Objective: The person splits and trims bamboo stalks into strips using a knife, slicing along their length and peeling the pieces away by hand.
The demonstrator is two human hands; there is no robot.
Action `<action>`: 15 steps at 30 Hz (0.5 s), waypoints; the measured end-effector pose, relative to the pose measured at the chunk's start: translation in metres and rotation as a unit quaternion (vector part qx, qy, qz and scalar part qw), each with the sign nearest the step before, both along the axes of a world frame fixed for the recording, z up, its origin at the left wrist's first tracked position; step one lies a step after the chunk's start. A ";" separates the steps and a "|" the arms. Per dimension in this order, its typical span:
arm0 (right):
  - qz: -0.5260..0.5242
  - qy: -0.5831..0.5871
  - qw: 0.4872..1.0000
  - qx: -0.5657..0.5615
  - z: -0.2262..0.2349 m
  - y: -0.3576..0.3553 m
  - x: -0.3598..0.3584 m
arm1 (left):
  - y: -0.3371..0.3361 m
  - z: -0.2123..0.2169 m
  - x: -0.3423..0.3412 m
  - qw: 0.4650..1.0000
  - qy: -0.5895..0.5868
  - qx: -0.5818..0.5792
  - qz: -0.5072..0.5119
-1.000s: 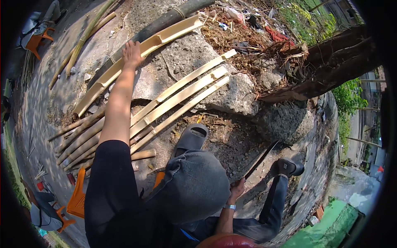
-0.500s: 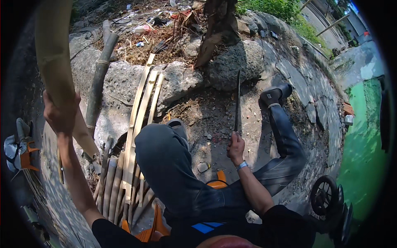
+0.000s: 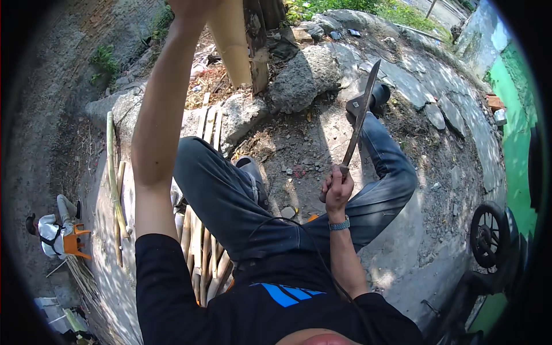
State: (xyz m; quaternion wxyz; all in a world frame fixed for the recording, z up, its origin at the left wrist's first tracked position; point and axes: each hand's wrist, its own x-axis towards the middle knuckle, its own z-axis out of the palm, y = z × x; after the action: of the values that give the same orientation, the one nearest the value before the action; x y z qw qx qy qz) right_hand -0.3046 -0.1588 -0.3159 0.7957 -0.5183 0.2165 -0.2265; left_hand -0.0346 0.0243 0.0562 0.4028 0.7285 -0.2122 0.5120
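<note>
At the middle of the view, the right hand [image 3: 337, 188] has its fingers curled tight around the handle of a long, dark-bladed machete [image 3: 361, 112], whose blade rises up and slightly to the right, its tip over the cracked grey stone slabs [image 3: 402, 69]. On that wrist sits a grey wristwatch [image 3: 339, 224]. Up at the top edge, the left hand [image 3: 192, 7] is raised at arm's length and grips the top of a thick, pale tan bamboo pole [image 3: 233, 43]; its fingers are cut off by the rim, so how they lie cannot be told. Below the pole lies a rough grey boulder [image 3: 302, 80], with dry leaf litter just beside it. Between the arms, the person's bent knees in dark blue jeans [image 3: 230, 195] fill the centre. Split yellowish bamboo strips [image 3: 198, 253] lie on the ground under the left leg. Far left, another person in white crouches by an orange plastic stool [image 3: 76, 241].
</note>
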 end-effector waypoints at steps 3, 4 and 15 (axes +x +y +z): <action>-0.006 0.014 1.000 -0.006 0.014 -0.008 -0.010 | -0.041 -0.034 0.019 0.996 0.069 -0.008 -0.050; -0.011 0.016 1.000 -0.015 0.018 -0.009 -0.010 | -0.048 -0.049 0.028 0.989 0.136 -0.009 -0.049; 0.021 -0.070 0.989 -0.132 0.114 -0.045 0.035 | -0.110 -0.124 0.047 0.986 0.001 0.007 -0.165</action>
State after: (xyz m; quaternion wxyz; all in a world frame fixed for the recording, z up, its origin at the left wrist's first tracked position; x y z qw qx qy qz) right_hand -0.2693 -0.2040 -0.2020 0.7382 -0.6061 0.1171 -0.2721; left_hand 0.0122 -0.0853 -0.0680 0.4770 0.6869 -0.3328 0.4357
